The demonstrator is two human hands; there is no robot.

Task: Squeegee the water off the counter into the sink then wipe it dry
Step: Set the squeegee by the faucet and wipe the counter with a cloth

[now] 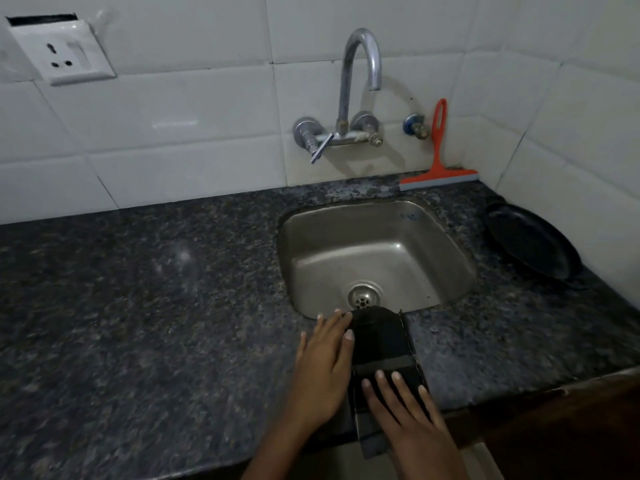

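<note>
White wall tiles back a dark speckled granite counter [138, 289] with a square steel sink [374, 258] at centre right. Low in the frame, the left hand [322, 372] and right hand [408, 414] both lie open and flat, pressing a dark folded cloth [379, 344] against the counter's front strip, its far end overhanging the sink rim. An orange-handled squeegee [438, 168] leans against the tiles behind the sink, so squeegeeing looks finished; drying seems under way, with a faint sheen at centre left.
</note>
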